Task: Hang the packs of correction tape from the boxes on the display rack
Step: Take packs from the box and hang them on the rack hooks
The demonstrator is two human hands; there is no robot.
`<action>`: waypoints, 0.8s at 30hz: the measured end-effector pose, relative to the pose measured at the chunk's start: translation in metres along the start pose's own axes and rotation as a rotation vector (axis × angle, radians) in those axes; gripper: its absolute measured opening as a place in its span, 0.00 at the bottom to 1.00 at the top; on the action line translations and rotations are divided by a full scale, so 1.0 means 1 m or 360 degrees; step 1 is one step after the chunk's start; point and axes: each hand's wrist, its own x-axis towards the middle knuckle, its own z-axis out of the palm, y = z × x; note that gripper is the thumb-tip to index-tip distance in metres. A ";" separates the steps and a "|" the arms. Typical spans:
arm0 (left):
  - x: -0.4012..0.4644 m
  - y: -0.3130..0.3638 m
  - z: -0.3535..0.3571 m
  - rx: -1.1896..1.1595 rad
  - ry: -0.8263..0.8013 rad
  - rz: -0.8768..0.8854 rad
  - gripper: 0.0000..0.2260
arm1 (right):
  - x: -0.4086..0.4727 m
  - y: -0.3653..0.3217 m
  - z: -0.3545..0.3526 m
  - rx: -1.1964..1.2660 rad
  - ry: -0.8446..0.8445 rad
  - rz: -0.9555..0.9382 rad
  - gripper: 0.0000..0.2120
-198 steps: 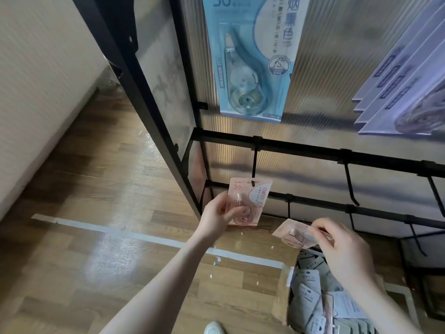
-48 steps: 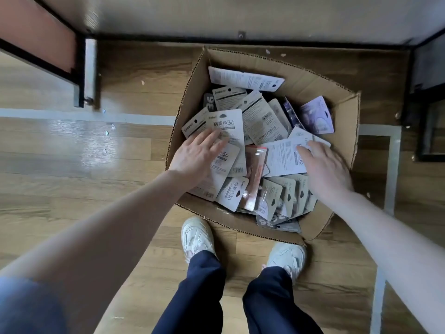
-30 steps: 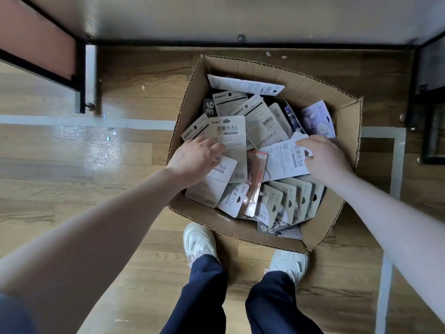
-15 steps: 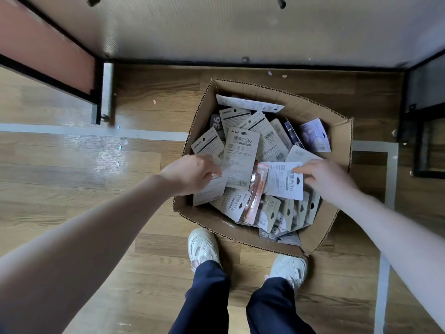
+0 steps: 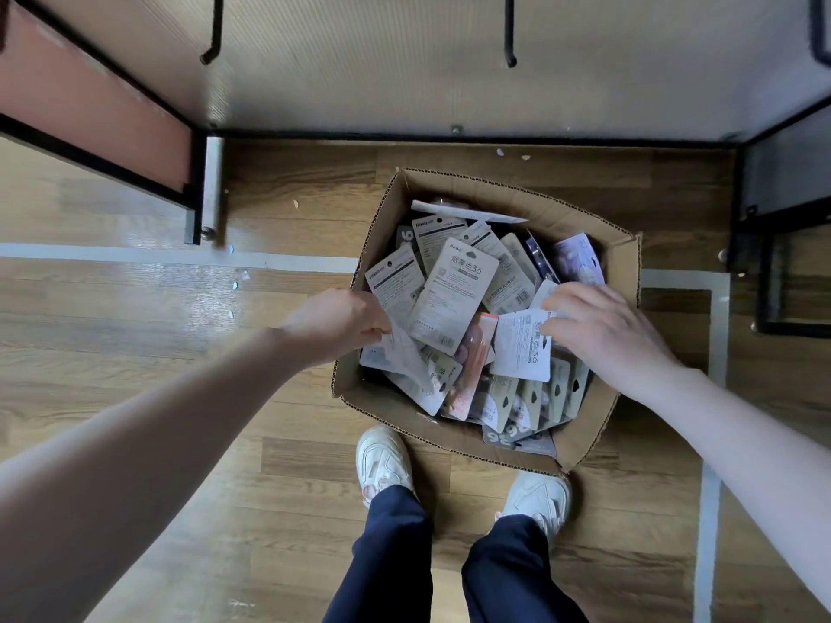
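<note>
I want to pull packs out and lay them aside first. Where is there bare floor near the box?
Bare wood floor lies left of the cardboard box, below the white floor tape. A narrower strip runs between box and rack base. The box is heaped with packs; both shoes crowd its near side.

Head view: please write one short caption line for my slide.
Both hands pick packs from the cardboard box on the floor: left hand pinches one pack, right hand holds another.
</note>
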 end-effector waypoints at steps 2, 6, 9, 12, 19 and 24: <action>-0.003 0.005 -0.009 0.0000 0.0236 0.0090 0.06 | 0.001 -0.001 -0.015 0.0031 0.0101 -0.0071 0.13; -0.004 0.021 -0.037 -0.0161 0.0496 0.0080 0.05 | 0.002 -0.005 -0.044 0.0346 0.0185 0.0348 0.03; -0.008 0.032 -0.062 -0.0283 0.0550 -0.0036 0.08 | 0.004 -0.004 -0.065 0.0539 0.0191 0.0670 0.06; -0.019 0.041 -0.088 -0.0244 0.0603 -0.0137 0.09 | 0.006 -0.011 -0.092 0.0550 0.0270 0.0772 0.06; -0.051 0.051 -0.142 -0.0100 0.0739 -0.0183 0.08 | 0.005 -0.041 -0.156 0.0546 0.0367 0.0791 0.06; -0.088 0.063 -0.175 -0.0052 0.0912 -0.0088 0.08 | -0.001 -0.064 -0.203 0.0486 0.0460 0.0749 0.06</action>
